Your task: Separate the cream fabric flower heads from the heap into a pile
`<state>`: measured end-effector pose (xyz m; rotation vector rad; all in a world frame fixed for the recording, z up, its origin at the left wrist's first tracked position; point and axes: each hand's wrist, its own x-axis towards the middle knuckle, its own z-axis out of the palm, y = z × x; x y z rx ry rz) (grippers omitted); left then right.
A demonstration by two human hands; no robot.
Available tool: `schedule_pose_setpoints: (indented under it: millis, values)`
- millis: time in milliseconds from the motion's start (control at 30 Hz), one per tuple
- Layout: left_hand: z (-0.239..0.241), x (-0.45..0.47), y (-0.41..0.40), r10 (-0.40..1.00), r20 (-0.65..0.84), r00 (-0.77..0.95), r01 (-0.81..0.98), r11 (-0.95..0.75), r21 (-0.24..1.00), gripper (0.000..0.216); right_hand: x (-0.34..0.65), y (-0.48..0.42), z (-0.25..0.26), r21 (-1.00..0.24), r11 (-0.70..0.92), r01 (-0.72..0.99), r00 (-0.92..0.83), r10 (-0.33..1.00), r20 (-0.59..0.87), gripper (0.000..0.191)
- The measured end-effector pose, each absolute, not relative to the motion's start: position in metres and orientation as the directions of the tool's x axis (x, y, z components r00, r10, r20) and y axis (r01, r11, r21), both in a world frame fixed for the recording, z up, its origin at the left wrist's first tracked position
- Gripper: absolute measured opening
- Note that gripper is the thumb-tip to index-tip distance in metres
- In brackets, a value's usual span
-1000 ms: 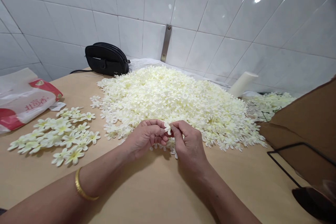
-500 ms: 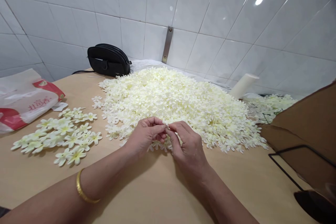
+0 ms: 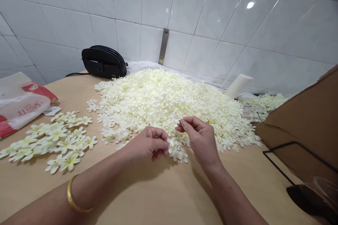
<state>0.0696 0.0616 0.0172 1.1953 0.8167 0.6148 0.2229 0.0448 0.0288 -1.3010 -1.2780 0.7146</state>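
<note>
A large heap of white and pale yellow artificial flowers [image 3: 163,95] covers the middle of the table [image 3: 148,197]. My left hand [image 3: 150,144] is closed at the front edge of the heap, its thumb and fingers pinching a small white artificial flower [image 3: 171,145]. Several more loose blossoms lie just beside and below that one. To the right, my right hand [image 3: 202,139] has thumb and forefinger pressed together over the heap. A bit of white shows at those fingertips, too small to tell apart from the flowers behind.
Larger flowers [image 3: 58,135] lie spread at the left, by a white and red plastic bag [image 3: 23,105]. A black pouch [image 3: 104,61] stands behind. On the right are a white roll [image 3: 239,86], a cardboard box [image 3: 298,116] and a black wire frame [image 3: 281,167].
My hands, fingertips together before, have moved apart: the right one up and to the right, the left one slightly lower. A flower now shows at my left fingertips. The view has shifted slightly right.
</note>
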Motion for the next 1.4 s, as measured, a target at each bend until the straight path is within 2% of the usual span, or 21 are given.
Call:
schedule_pose_setpoints:
  millis: [67,167,267,467,567,667,767,867,900,967,1067,1167,1300,1400]
  values:
    - [0.017,0.068,0.059,0.694,-0.306,0.652,0.183,0.248,0.951,0.002,0.225,0.047,0.029,-0.964,0.200,0.173,0.246,0.939,0.239,0.016]
    - [0.017,0.066,0.056,0.635,-0.345,0.691,0.339,0.138,0.931,0.010,0.225,0.048,0.027,-0.963,0.220,0.157,0.251,0.934,0.254,0.016]
    - [0.016,0.065,0.055,0.621,-0.348,0.702,0.386,0.079,0.919,0.011,0.224,0.047,0.025,-0.950,0.237,0.204,0.242,0.928,0.284,0.015]
    - [0.016,0.068,0.054,0.645,-0.366,0.671,0.403,0.098,0.910,0.007,0.222,0.046,0.024,-0.885,0.279,0.372,0.221,0.900,0.376,0.011]
    - [0.018,0.070,0.055,0.694,-0.286,0.661,0.305,0.099,0.947,0.010,0.221,0.045,0.022,-0.739,0.366,0.566,0.164,0.828,0.535,0.011]
    - [0.021,0.069,0.060,0.805,-0.163,0.570,0.095,0.132,0.987,0.030,0.219,0.043,0.020,-0.481,0.520,0.705,-0.035,0.703,0.710,0.015]
    - [0.021,0.066,0.066,0.863,-0.119,0.491,-0.149,0.218,0.964,0.039,0.217,0.042,0.017,-0.249,0.621,0.744,-0.268,0.617,0.740,0.022]
    - [0.017,0.064,0.069,0.882,-0.117,0.457,-0.262,0.259,0.930,0.032,0.214,0.040,0.014,-0.114,0.667,0.736,-0.406,0.570,0.714,0.027]
    - [0.016,0.064,0.070,0.891,-0.110,0.441,-0.278,0.252,0.927,0.028,0.213,0.040,0.014,-0.117,0.681,0.723,-0.418,0.566,0.710,0.027]
    - [0.014,0.063,0.070,0.906,-0.091,0.413,-0.296,0.228,0.928,0.022,0.213,0.039,0.014,-0.223,0.690,0.688,-0.365,0.595,0.716,0.026]
    - [0.012,0.064,0.070,0.909,-0.055,0.413,-0.282,0.185,0.941,0.019,0.214,0.041,0.016,-0.523,0.598,0.608,-0.135,0.727,0.674,0.020]
    - [0.013,0.066,0.068,0.899,-0.022,0.436,-0.223,0.132,0.966,0.019,0.215,0.043,0.019,-0.759,0.420,0.497,-0.002,0.875,0.484,0.022]
    - [0.017,0.069,0.063,0.900,-0.016,0.436,-0.091,0.062,0.994,0.019,0.214,0.042,0.023,-0.895,0.273,0.352,-0.110,0.962,0.250,0.031]
    - [0.020,0.071,0.061,0.918,-0.026,0.396,-0.014,0.034,0.999,0.020,0.213,0.040,0.024,-0.951,0.221,0.215,-0.180,0.966,0.184,0.022]
